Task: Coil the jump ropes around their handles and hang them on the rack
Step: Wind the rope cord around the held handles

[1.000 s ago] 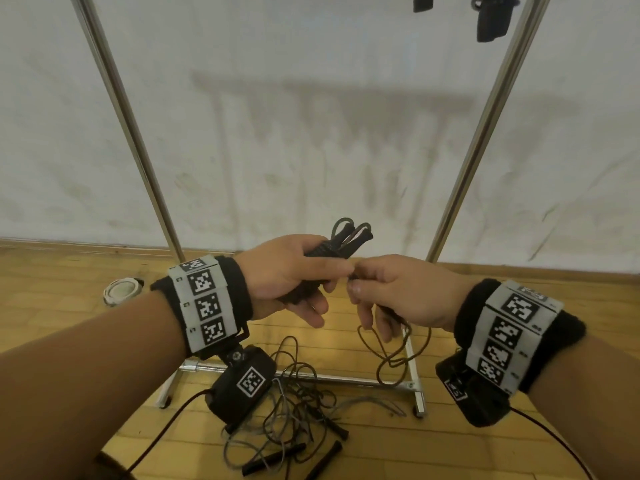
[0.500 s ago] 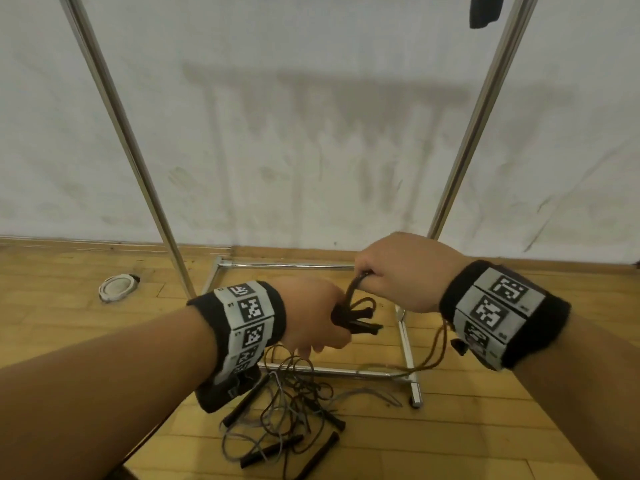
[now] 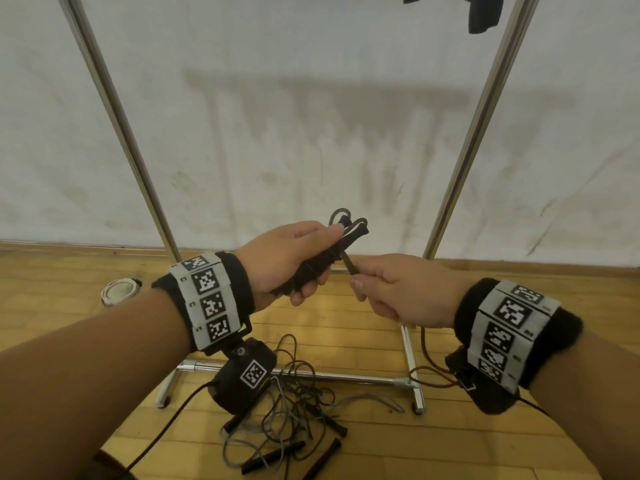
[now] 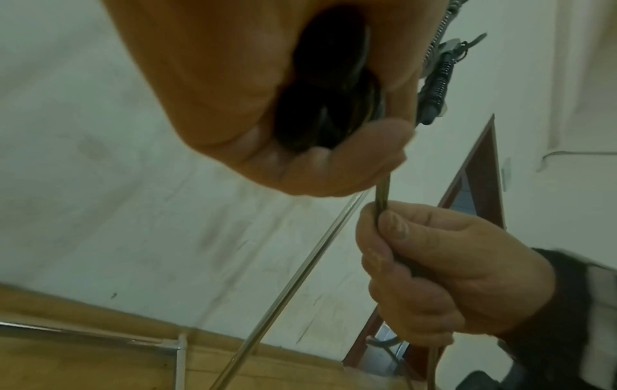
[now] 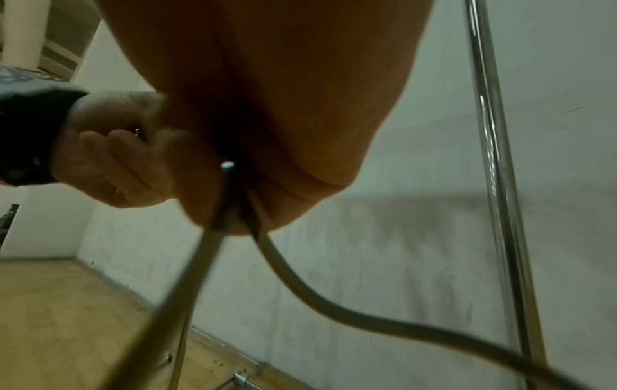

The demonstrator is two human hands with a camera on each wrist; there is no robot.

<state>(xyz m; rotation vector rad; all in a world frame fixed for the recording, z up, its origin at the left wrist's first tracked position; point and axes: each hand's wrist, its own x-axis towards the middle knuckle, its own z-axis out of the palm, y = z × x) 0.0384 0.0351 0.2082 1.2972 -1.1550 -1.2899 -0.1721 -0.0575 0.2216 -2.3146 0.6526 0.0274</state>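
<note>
My left hand [image 3: 294, 261] grips a pair of black jump rope handles [image 3: 332, 252] with dark cord wound round them; cord loops stick out past the thumb. My right hand [image 3: 391, 289] pinches the same rope's free cord [image 3: 348, 263] just right of the handles, and the slack [image 3: 427, 362] hangs below my right wrist. In the left wrist view the left hand's fingers [image 4: 333, 169] curl round the bundle, and the right hand [image 4: 430, 266] holds the cord [image 4: 382, 194] beneath it. The right wrist view shows cord [image 5: 300, 279] trailing from the right palm.
A chrome rack stands ahead with two uprights [image 3: 124, 133] [image 3: 474, 133] and a base bar [image 3: 332, 375] on the wooden floor. A tangle of more jump ropes [image 3: 294, 420] lies by the base. Dark items [image 3: 483, 12] hang at the top. A white round object [image 3: 119, 292] lies at left.
Both hands rose back up from the low position of half a second ago. The right hand came down off the top of the bundle to its right side, drawing the cord taut.
</note>
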